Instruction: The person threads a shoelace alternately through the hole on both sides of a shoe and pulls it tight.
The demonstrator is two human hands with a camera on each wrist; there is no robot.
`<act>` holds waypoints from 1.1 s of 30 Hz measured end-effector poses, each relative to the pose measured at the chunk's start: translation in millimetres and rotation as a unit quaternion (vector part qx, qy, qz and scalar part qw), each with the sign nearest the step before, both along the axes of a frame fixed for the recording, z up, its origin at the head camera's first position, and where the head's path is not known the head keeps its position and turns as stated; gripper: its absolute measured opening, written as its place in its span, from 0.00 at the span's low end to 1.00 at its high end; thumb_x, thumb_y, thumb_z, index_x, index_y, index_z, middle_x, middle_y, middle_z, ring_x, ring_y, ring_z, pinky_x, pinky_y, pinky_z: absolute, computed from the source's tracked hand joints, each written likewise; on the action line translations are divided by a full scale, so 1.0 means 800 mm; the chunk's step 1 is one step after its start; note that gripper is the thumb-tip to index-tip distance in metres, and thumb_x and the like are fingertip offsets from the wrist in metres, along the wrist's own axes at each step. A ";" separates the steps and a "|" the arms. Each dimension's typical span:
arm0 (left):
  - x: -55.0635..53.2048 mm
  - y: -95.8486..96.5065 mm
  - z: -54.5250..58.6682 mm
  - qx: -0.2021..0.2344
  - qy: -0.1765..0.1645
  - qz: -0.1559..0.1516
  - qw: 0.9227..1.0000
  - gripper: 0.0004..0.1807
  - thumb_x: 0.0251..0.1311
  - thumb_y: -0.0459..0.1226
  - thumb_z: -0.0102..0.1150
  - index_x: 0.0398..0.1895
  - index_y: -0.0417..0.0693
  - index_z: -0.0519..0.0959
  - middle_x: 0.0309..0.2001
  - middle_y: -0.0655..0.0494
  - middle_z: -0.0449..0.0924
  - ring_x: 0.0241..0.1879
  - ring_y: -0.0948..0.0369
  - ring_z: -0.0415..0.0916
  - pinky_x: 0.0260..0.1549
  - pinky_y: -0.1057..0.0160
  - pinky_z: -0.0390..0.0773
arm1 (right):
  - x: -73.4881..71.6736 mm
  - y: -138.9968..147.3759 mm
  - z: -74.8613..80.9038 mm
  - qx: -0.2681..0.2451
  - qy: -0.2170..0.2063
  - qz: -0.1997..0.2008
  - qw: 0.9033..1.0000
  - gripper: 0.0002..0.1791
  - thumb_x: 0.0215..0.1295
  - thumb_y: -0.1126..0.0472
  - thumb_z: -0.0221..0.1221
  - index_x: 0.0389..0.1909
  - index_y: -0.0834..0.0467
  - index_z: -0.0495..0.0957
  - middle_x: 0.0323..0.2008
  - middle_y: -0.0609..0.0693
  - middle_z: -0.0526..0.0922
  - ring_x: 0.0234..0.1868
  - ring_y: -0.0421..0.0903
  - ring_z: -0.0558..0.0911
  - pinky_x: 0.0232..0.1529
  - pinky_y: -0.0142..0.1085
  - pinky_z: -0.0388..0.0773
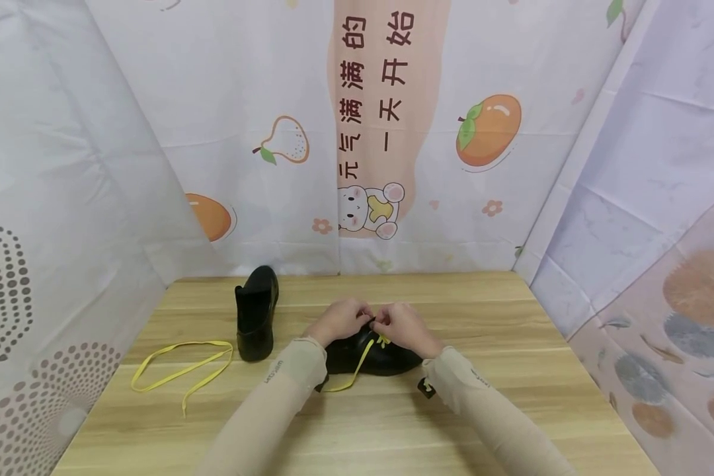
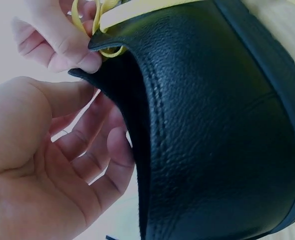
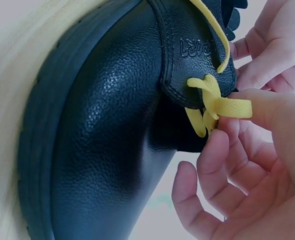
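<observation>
A black leather shoe (image 1: 387,360) lies in front of me with its toe to the right, both hands at its top edge. A yellow shoelace (image 3: 235,107) loops through the eyelets of its front flap, and one end trails down its side onto the table. My left hand (image 1: 346,318) pinches the edge of the shoe's tongue (image 2: 82,74) between thumb and fingers. Close beside it, my right hand (image 1: 404,325) pinches the shoelace at the flap's edge, thumb by the yellow loop and the other fingers loosely curled. The right fingertips are partly hidden behind the lace.
A second black shoe (image 1: 256,330), with no lace showing, stands at the back left of the wooden table (image 1: 512,396). Left of it lies a loose yellow shoelace (image 1: 205,342) in a wide curve. Printed curtains (image 1: 226,79) hang behind the table and at both sides.
</observation>
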State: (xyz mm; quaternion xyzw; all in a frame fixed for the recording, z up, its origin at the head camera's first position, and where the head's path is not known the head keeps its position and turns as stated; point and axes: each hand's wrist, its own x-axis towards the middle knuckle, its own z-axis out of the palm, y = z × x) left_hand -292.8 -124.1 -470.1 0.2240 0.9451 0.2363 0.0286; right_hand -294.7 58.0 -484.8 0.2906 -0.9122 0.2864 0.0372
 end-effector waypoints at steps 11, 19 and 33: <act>0.008 0.001 0.001 0.016 0.032 0.012 0.999 0.07 0.69 0.32 0.58 0.40 0.45 0.85 0.38 0.54 0.85 0.38 0.57 0.81 0.45 0.53 0.79 | -0.002 0.017 0.014 -0.029 0.002 0.046 0.999 0.02 0.64 0.67 0.64 0.32 0.58 0.83 0.27 0.45 0.83 0.22 0.36 0.76 0.26 0.31 0.75; 0.007 0.001 -0.001 0.017 0.020 0.022 0.999 0.07 0.70 0.32 0.57 0.40 0.45 0.85 0.37 0.55 0.84 0.35 0.59 0.79 0.45 0.54 0.80 | -0.010 0.016 0.007 -0.006 0.002 0.049 0.999 0.01 0.65 0.66 0.66 0.36 0.59 0.86 0.39 0.48 0.86 0.27 0.38 0.82 0.30 0.31 0.78; 0.006 -0.003 -0.002 0.025 0.035 0.017 0.999 0.06 0.69 0.33 0.58 0.38 0.46 0.85 0.34 0.56 0.83 0.33 0.60 0.77 0.41 0.55 0.79 | -0.009 0.014 0.009 -0.007 -0.008 0.045 0.999 0.04 0.64 0.68 0.67 0.33 0.56 0.86 0.32 0.44 0.84 0.25 0.38 0.79 0.30 0.33 0.78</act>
